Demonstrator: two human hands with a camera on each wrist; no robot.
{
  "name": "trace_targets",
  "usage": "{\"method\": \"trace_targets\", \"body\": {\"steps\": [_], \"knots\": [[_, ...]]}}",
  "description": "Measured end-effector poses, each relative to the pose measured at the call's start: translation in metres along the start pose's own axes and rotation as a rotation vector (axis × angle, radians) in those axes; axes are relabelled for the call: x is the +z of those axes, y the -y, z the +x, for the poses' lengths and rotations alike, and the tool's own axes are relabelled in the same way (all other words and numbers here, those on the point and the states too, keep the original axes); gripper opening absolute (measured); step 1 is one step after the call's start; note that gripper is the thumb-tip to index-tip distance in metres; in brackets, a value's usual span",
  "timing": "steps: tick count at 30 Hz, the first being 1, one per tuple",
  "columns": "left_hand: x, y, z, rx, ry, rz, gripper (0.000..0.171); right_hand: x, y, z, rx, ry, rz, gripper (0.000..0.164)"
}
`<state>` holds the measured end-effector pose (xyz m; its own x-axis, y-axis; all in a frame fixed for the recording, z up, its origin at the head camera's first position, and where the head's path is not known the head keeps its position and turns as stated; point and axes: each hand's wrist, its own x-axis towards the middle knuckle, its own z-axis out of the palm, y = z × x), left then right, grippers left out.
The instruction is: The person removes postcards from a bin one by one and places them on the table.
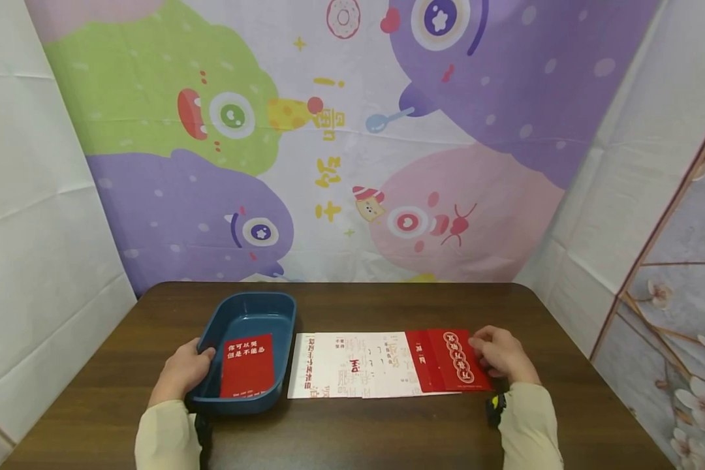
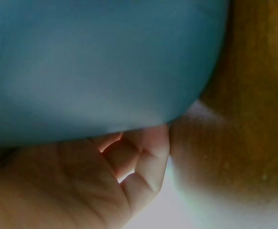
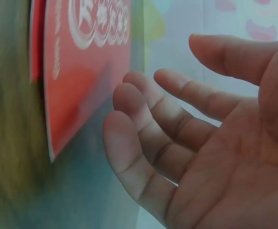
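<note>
My left hand (image 1: pixel 183 371) grips the left side of a deep blue rectangular tray (image 1: pixel 235 406), thumb over the rim. In the left wrist view, the fingers (image 2: pixel 148 164) bend against the tray's outer wall. A red card with white writing (image 1: pixel 248 372) leans inside the tray. To its right, several white printed cards (image 1: pixel 352 372) overlap in a row, with red envelope-like cards (image 1: pixel 461 365) at the right end. My right hand (image 1: pixel 502 352) is at the right edge of the end red card. In the right wrist view its fingers (image 3: pixel 122 138) are loosely bent, with nothing between them and the thumb.
The dark wooden table (image 1: pixel 352 434) bears the tray and the card row. Behind it hangs a cartoon-printed cloth (image 1: pixel 329 248). White panels (image 1: pixel 47 248) stand at the left, and a flower-patterned surface (image 1: pixel 681 326) is at the right.
</note>
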<state>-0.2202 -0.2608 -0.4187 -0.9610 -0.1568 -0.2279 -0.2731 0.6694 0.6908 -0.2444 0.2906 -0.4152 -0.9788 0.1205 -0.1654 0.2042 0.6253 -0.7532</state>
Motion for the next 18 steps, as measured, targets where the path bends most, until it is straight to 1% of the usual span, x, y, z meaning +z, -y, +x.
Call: {"method": "trace_targets", "body": {"steps": [6,10,14,16,18], "knots": [[0.001,0.002,0.0,0.005,-0.003,0.003,0.056,0.012,0.019,-0.001,-0.049,0.022,-0.018,0.038],[0.001,0.002,-0.001,0.017,-0.007,0.004,0.056,0.015,0.027,-0.004,-0.1,0.002,-0.064,0.039],[0.001,0.002,0.0,0.024,-0.011,0.002,0.054,0.014,0.044,-0.01,-0.219,-0.044,-0.08,0.037],[0.001,0.002,0.0,0.026,-0.012,0.004,0.054,0.017,0.059,-0.016,-0.292,-0.076,-0.078,0.034],[0.0,0.002,0.001,0.021,-0.011,0.002,0.055,0.022,0.079,-0.023,-0.382,-0.109,-0.078,0.031]]}}
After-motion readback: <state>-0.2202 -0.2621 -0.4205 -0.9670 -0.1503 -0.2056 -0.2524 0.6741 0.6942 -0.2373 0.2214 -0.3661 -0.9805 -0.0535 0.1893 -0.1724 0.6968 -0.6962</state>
